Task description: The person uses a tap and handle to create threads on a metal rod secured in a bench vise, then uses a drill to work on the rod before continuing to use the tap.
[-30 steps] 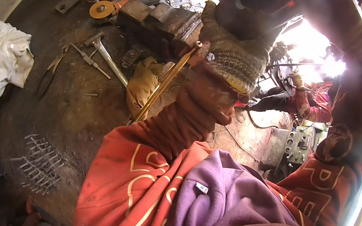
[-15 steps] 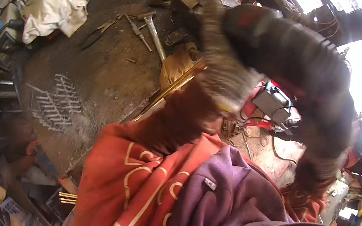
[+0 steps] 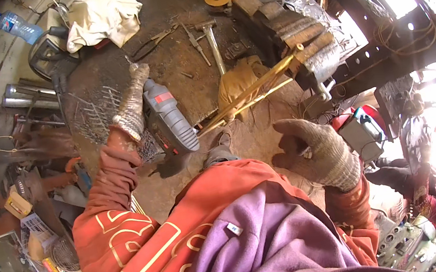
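At ten o'clock the grey power tool [image 3: 170,115] is held in the left hand [image 3: 130,107], fingers mostly hidden. Nothing is seen in the right hand [image 3: 317,153] at four, thumb apart. The gold bars [image 3: 261,84], at two, aren't touched by the tool; what's left can't be told.

Head-worn fisheye view — facing down, close above the hands [image 3: 323,155]

On the surface [image 3: 174,62], we have pliers [image 3: 154,40] left of the caliper [image 3: 195,45], the hammer [image 3: 215,49] right of it, then the vise [image 3: 283,25]. Our left grip [image 3: 133,101] holds the power tool [image 3: 169,115], nearer us than the pliers.
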`<state>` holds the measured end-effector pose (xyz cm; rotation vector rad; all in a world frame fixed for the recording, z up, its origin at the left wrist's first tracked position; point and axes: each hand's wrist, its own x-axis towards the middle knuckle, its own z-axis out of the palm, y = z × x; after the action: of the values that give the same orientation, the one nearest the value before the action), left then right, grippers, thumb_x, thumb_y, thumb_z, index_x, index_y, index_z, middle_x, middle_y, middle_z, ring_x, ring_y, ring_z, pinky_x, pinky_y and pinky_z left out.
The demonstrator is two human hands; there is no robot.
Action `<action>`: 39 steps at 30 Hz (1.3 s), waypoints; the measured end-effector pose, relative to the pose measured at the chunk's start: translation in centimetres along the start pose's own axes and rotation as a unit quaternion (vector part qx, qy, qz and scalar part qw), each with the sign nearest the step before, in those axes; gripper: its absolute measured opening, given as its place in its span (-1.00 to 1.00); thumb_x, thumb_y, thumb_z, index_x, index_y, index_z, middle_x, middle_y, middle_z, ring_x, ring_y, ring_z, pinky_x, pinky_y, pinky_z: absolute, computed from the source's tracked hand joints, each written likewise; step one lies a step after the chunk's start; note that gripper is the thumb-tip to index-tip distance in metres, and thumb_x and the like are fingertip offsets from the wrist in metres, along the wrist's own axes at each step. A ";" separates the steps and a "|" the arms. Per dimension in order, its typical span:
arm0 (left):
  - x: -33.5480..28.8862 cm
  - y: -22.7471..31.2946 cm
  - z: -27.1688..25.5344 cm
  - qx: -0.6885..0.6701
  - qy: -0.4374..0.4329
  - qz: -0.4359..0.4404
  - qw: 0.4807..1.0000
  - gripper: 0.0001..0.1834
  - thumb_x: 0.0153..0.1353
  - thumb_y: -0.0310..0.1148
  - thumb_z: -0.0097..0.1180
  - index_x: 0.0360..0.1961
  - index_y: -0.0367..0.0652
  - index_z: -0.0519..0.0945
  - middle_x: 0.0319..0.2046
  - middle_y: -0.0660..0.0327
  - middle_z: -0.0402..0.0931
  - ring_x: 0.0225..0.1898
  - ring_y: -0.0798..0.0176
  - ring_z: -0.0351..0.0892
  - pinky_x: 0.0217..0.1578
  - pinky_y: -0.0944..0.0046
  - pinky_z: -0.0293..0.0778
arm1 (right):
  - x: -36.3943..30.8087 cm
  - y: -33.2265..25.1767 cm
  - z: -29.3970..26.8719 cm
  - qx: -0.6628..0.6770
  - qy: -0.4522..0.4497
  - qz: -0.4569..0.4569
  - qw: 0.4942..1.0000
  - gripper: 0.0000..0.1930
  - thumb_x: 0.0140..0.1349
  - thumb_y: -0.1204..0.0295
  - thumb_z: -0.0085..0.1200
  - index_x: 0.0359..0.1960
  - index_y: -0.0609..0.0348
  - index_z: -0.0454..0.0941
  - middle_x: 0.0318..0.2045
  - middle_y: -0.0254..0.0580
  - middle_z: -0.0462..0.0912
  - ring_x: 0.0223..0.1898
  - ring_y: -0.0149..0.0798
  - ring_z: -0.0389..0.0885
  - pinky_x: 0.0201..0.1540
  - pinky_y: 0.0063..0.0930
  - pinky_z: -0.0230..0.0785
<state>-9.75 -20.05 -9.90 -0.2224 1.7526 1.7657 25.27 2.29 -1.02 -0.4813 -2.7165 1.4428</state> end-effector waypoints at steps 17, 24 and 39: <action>10.4 -3.0 -1.9 0.442 0.041 -0.005 0.896 -0.14 0.28 0.43 0.27 -0.12 -0.36 0.80 -0.30 -0.20 0.78 -0.11 -0.16 0.81 -0.01 -0.10 0.58 | 37.2 4.9 12.9 -0.235 0.002 0.112 0.965 -0.57 0.34 0.17 0.29 0.14 0.13 0.64 0.04 0.29 0.76 0.09 0.33 0.73 0.15 0.12 0.59; 9.2 -1.8 -1.9 0.581 0.010 0.061 0.811 0.05 0.33 0.61 -0.05 -0.12 -0.38 0.80 -0.23 -0.38 0.73 -0.03 -0.39 0.77 -0.02 -0.22 0.59 | 37.4 6.8 13.3 -0.261 0.020 0.057 0.963 -0.63 0.34 0.27 0.26 0.14 0.07 0.66 -0.06 0.21 0.79 0.04 0.29 0.76 0.06 0.12 0.63; 2.4 11.6 17.7 0.298 -0.311 0.715 0.552 -0.72 0.29 -0.23 0.49 -0.10 -0.17 0.79 -0.16 0.12 0.79 -0.14 0.04 0.79 -0.07 0.07 0.66 | 16.9 -3.9 -4.7 0.027 0.138 0.064 0.988 -0.74 0.39 0.42 0.38 0.05 0.22 0.72 -0.22 -0.13 0.84 -0.19 -0.26 0.81 -0.16 -0.36 0.62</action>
<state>-12.46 -1.57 0.31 2.4111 1.7426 1.3976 8.99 8.75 2.84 -0.8005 -2.4641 1.3548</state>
